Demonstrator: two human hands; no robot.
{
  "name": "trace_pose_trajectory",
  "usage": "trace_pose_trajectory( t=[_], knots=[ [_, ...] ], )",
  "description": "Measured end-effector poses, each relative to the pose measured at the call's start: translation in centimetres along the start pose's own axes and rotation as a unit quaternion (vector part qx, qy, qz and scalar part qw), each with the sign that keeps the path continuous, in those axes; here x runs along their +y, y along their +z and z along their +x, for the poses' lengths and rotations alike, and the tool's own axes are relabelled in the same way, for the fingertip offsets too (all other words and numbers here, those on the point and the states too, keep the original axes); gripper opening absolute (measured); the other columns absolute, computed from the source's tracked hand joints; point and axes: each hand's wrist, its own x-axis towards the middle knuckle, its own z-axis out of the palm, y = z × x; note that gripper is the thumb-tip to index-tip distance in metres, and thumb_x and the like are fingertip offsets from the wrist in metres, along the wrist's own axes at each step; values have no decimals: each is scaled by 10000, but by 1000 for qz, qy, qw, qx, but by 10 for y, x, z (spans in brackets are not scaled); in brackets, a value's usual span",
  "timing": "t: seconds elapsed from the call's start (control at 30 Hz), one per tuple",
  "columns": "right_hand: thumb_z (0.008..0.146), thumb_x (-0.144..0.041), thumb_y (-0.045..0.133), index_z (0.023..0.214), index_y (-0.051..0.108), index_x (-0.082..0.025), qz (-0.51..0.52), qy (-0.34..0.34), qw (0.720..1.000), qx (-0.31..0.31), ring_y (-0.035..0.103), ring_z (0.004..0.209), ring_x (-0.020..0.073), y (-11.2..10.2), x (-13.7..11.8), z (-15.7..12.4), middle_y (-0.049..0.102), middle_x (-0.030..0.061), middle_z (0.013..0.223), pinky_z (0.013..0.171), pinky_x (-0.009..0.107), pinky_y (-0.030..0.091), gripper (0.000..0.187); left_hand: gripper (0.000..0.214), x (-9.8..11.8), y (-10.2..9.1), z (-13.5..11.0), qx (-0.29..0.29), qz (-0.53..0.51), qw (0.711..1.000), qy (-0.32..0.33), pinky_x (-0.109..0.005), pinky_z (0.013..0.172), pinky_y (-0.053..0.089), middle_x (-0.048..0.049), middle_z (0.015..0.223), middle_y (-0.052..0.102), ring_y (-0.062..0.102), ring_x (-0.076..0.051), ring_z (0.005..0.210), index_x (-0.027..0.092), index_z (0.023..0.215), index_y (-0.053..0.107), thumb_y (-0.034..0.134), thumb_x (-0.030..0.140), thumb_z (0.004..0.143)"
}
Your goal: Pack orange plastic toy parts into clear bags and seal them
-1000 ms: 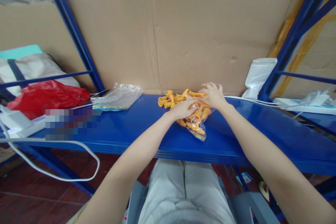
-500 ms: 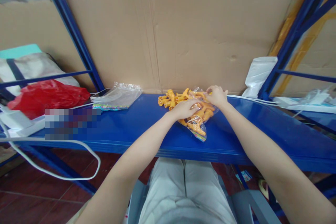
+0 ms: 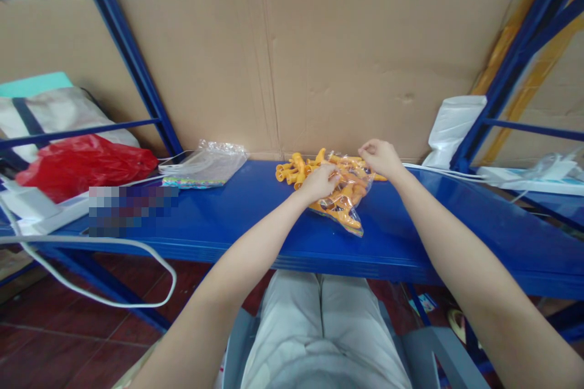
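A clear plastic bag [image 3: 350, 197] filled with yellow-orange plastic pieces lies on the blue shelf, its lower corner toward me. My left hand [image 3: 320, 183] rests at the bag's left side, fingers curled over its upper part and gripping the film. Just beyond the bag's upper right edge is my right hand [image 3: 382, 158], raised slightly, with fingers bent together; whatever they may hold is too small to make out. Loose yellow plastic pieces [image 3: 296, 169], shaped like short tubes with flared ends, lie left of the bag, and more show behind it.
A stack of flat clear bags [image 3: 207, 165] with colourful edges lies to the left. Farther left are a red plastic bag [image 3: 86, 164] and a white power strip [image 3: 64, 216] with a cable. A white wrapped object [image 3: 456, 127] leans at right. Cardboard [image 3: 365, 61] walls off the back.
My right hand has lifted a little off the bag's upper right, and its fingers have drawn together. My left hand has shifted slightly up, its fingers more curled. The bag's lower corner moved slightly.
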Motion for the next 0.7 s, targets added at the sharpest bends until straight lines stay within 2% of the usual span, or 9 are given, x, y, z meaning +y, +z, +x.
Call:
trace_pose_trajectory(
  t=[0.07, 0.27, 0.37, 0.43, 0.57, 0.63, 0.7],
  knots=[
    [775, -274, 545, 693, 636, -186, 0, -22, 999, -31, 626, 700, 202, 2, -4, -3, 661, 57, 652, 675, 303, 472, 150, 133, -1, 0, 1, 26, -5, 999, -24, -381, 919, 478, -70, 972, 671, 628, -217, 956, 177, 889, 638, 513, 153, 847],
    [781, -255, 520, 750, 666, -172, 4, -55, 997, -63, 616, 651, 180, 6, -17, -12, 668, 41, 660, 652, 288, 464, 172, 90, -3, -3, 2, 96, -18, 994, -55, -348, 921, 446, -73, 974, 635, 590, -209, 982, 170, 831, 596, 540, 101, 816],
    [806, -240, 474, 848, 684, -160, 6, -65, 994, -89, 604, 610, 175, 7, -18, -14, 648, 29, 627, 635, 289, 466, 229, 105, -7, -9, 3, 145, -11, 987, -67, -335, 914, 440, -67, 958, 626, 579, -203, 979, 177, 820, 574, 528, 84, 811],
    [807, -200, 446, 979, 685, -151, 4, -79, 991, -112, 608, 611, 175, 9, -16, -14, 658, 32, 660, 647, 298, 479, 299, 105, -13, -13, 4, 179, -5, 980, -91, -334, 903, 440, -64, 943, 621, 578, -202, 960, 187, 808, 565, 524, 90, 815],
    [740, -122, 481, 1289, 569, -187, -11, -144, 974, -173, 657, 829, 200, 16, -6, -11, 691, 82, 998, 774, 341, 509, 560, 97, -25, -20, 4, 221, -14, 963, -152, -342, 896, 439, -57, 923, 621, 579, -202, 945, 203, 798, 560, 516, 125, 834],
    [717, -125, 537, 1393, 473, -231, -34, -184, 958, -216, 635, 1013, 233, 20, 0, -12, 613, 112, 1227, 866, 390, 496, 688, 87, -29, -22, 5, 227, -22, 958, -173, -353, 902, 437, -59, 928, 628, 582, -205, 950, 202, 804, 564, 517, 137, 836],
    [697, -178, 632, 1464, 363, -278, -59, -217, 941, -254, 544, 1201, 276, 24, 4, -14, 474, 123, 1409, 953, 445, 454, 819, 72, -30, -24, 5, 225, -26, 956, -185, -363, 904, 437, -69, 931, 638, 586, -211, 951, 194, 809, 570, 519, 151, 837]
  ],
)
